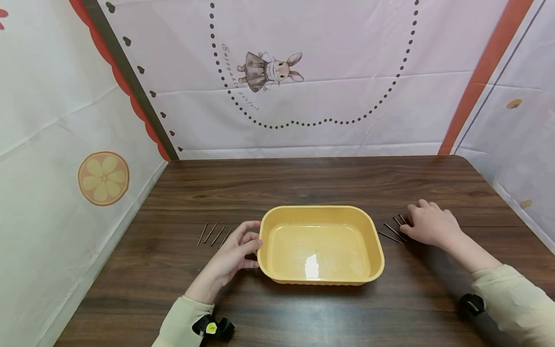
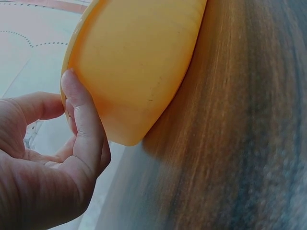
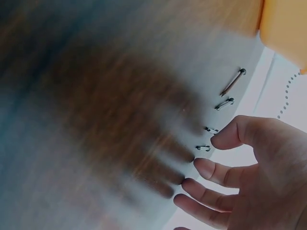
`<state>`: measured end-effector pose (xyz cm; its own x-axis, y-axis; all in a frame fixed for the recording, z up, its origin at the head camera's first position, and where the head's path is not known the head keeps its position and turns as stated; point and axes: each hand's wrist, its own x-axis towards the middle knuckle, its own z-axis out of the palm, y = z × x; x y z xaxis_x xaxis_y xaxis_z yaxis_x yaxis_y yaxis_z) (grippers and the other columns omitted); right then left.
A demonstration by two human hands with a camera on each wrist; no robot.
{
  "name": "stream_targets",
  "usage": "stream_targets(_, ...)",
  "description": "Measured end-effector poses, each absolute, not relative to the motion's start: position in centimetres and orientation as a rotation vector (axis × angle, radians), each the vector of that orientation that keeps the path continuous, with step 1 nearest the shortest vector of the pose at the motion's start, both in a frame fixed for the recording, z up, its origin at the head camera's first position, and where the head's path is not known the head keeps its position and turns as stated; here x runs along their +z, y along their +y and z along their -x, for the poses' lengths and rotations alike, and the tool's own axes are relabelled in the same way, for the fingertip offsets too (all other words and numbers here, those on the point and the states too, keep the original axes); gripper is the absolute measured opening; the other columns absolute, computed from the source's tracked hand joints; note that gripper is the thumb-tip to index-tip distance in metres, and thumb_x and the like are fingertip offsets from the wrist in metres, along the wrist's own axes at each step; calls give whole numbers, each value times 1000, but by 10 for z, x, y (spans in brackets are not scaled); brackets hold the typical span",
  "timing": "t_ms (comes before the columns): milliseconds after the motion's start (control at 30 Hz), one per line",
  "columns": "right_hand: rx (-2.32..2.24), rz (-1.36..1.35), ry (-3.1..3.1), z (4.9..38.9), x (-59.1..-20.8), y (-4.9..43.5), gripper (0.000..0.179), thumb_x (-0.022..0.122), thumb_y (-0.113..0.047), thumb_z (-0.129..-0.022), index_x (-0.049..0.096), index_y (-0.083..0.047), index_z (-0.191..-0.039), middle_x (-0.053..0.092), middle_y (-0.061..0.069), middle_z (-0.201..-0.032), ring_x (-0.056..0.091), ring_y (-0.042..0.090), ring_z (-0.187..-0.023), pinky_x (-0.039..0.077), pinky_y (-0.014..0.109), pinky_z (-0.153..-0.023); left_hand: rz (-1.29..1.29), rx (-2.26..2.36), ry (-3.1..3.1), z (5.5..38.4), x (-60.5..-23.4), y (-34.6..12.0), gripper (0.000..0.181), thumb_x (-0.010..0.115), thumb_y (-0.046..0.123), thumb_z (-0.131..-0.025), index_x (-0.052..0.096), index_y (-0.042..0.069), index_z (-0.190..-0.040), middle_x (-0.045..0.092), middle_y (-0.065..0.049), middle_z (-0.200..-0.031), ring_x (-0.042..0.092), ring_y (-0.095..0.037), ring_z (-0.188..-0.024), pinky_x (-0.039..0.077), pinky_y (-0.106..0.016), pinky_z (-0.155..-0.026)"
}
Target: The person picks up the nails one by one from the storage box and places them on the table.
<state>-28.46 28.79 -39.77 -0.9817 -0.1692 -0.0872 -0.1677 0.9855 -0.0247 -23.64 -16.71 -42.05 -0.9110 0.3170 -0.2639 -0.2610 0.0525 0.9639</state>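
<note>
A yellow rectangular plastic tub (image 1: 321, 208) stands in the middle of the wooden table. My left hand (image 1: 236, 253) pinches its left rim between thumb and fingers, and the left wrist view shows the fingertips on the tub wall (image 2: 144, 62). Several thin metal nails (image 1: 210, 233) lie side by side just left of that hand. More nails (image 1: 391, 238) lie right of the tub, beside my right hand (image 1: 429, 224). In the right wrist view its thumb and bent fingers are spread apart around the nearest nails (image 3: 203, 148), with nothing held between them.
The dark wooden table (image 1: 303, 183) reaches back to a printed cloth backdrop (image 1: 338, 58) with a rabbit and dotted lines. Cloth also hangs along both sides. Black straps (image 1: 212, 327) with small devices sit on both wrists.
</note>
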Motion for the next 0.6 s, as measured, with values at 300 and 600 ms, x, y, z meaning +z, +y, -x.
stream_targets(300, 10, 267, 3065, 283, -397, 288, 36, 68, -36, -86, 61, -2, -95, 60, 22, -99, 57, 40, -91, 44, 63, -73, -44, 1905, 1948, 235, -421, -166, 55, 57, 10, -95, 32, 9, -144, 56, -5, -104, 60, -12, -82, 55, -24, -59)
stream_targets(600, -4, 289, 3104, 281, -397, 288, 30, 70, -35, -84, 55, -9, -81, 55, 12, -85, 55, 32, -81, 44, 58, -69, -55, 1901, 1965, 234, -419, -167, 55, 58, 12, -96, 33, 8, -145, 57, -4, -105, 60, -13, -81, 55, -25, -60)
